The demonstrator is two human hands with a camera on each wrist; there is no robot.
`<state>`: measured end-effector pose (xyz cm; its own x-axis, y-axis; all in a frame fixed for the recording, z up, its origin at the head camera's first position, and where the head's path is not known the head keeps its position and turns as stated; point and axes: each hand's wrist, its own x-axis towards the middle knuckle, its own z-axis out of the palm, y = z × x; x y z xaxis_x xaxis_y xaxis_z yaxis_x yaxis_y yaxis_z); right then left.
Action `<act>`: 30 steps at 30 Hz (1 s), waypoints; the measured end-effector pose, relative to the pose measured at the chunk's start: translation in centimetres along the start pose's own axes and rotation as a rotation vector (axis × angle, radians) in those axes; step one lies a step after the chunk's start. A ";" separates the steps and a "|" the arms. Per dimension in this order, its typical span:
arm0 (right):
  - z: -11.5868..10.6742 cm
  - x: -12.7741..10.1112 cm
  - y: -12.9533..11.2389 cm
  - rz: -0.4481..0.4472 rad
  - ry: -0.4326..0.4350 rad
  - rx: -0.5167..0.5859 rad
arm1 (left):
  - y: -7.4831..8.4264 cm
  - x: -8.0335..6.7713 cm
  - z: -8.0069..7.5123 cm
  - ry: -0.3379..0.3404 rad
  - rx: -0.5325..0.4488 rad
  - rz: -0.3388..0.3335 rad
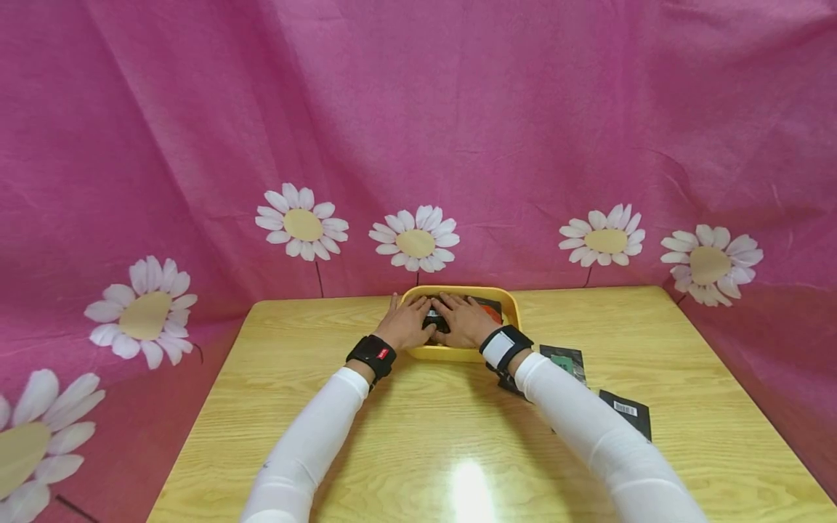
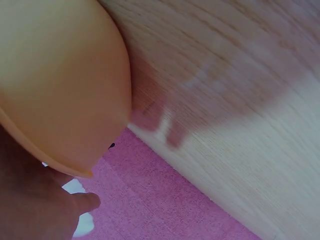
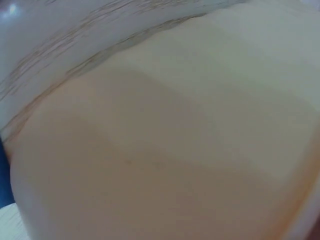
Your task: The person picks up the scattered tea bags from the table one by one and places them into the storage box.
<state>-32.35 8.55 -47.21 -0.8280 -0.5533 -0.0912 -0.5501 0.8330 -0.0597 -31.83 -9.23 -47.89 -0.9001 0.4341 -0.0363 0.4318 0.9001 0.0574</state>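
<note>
A yellow plastic basket (image 1: 451, 354) stands at the far edge of the table, and both hands reach over its near side. The left hand (image 1: 405, 325) rests on the dark packets inside, its fingers fairly straight and spread. Beside it, the right hand (image 1: 463, 319) lies palm down on the same contents, fingers extended. Between them a black packet (image 1: 434, 319) shows, and a black and orange-red packet (image 1: 492, 311) lies at the basket's right. In the left wrist view the left hand (image 2: 35, 200) is at the rim of the basket (image 2: 70, 75). The basket's wall (image 3: 175, 125) fills the right wrist view.
Right of the basket lie a black packet with a green label (image 1: 564, 363) and a black packet with a barcode (image 1: 626, 412). Another dark packet is partly hidden under the right forearm. A pink flowered cloth (image 1: 497, 145) hangs behind the wooden table (image 1: 314, 341).
</note>
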 end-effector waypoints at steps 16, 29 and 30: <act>-5.4 -9.4 2.4 -0.024 0.189 0.072 | 4.0 -4.0 -4.3 0.208 -0.079 0.221; -2.9 -20.5 6.0 0.088 0.232 0.038 | 14.0 -5.3 -2.9 0.161 -0.067 0.545; -2.4 -21.1 6.2 0.094 0.233 0.043 | 14.5 -5.3 -2.4 0.142 -0.070 0.562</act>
<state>-18.57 25.32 -43.26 -0.8808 -0.4545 0.1328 -0.4685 0.8773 -0.1042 -20.96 1.50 -44.49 -0.5345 0.8312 0.1530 0.8452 0.5260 0.0951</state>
